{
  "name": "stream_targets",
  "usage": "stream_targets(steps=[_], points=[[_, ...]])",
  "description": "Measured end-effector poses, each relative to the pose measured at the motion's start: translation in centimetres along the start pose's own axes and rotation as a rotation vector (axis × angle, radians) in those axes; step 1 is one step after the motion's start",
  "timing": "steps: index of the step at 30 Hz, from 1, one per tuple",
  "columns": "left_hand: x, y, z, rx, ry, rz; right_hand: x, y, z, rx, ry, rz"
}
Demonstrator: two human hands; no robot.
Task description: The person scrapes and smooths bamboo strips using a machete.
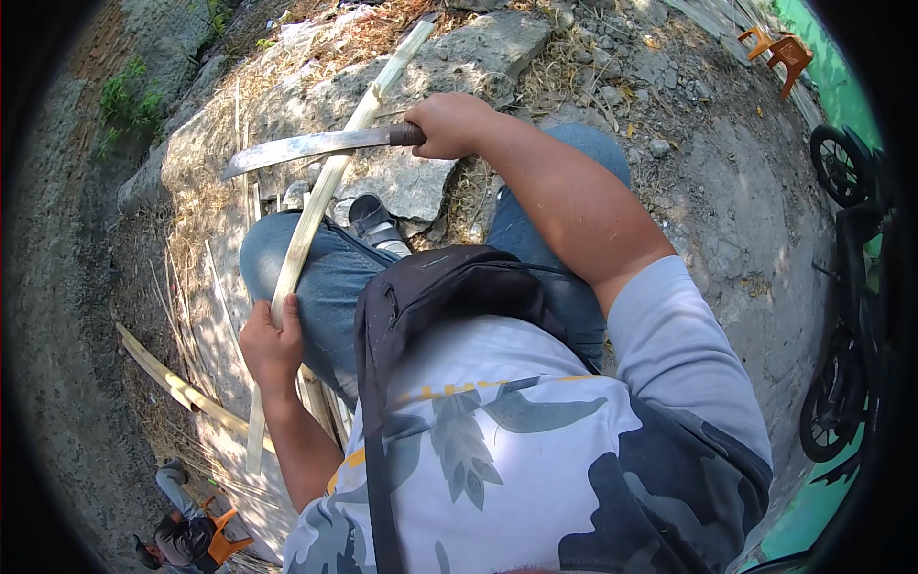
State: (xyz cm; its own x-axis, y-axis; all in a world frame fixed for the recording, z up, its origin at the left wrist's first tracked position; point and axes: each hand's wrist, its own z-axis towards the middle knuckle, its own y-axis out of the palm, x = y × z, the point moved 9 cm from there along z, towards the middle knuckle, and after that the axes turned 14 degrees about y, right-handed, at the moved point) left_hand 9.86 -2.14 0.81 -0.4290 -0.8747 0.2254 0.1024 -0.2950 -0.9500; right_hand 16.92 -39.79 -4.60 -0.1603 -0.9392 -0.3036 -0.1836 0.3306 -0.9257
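Note:
My left hand (273, 346) is closed around the lower part of a long, pale bamboo strip (311, 218), which slants up and away across my left thigh. My right hand (451, 125) grips the dark handle of a machete (295, 147). Its long blade points left and lies across the strip's upper half, at or just over its surface. Beyond the blade the strip runs on toward a flat stone slab, and its near end hangs past my left hand. Fingers of both hands are partly hidden by their own grip.
Broken concrete slabs (478, 53) and dry grass lie ahead. Split bamboo poles (182, 387) and thin strips rest on the ground at left. Another person (182, 526) is by an orange chair (226, 538) at lower left. Orange chairs (779, 55) and a motorcycle (846, 287) stand at right.

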Motion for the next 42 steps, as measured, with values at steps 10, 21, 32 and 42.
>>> stream_targets(steps=[10, 21, 32, 42], points=[[-0.1, 0.1, 0.1, 0.009, 0.015, -0.010, 0.1, -0.2, 0.1, 0.015, 0.012, 0.012], [-0.5, 0.3, -0.1, 0.006, 0.020, -0.030, 0.2, -1.8, -0.2, 0.077, 0.039, -0.065], [-0.1, 0.0, 0.1, -0.005, -0.009, -0.059, -0.9, -1.4, -0.7, 0.060, -0.007, -0.050], [-0.8, 0.6, -0.4, 0.034, 0.010, -0.133, 1.3, -2.4, 0.2, 0.181, 0.038, 0.052]])
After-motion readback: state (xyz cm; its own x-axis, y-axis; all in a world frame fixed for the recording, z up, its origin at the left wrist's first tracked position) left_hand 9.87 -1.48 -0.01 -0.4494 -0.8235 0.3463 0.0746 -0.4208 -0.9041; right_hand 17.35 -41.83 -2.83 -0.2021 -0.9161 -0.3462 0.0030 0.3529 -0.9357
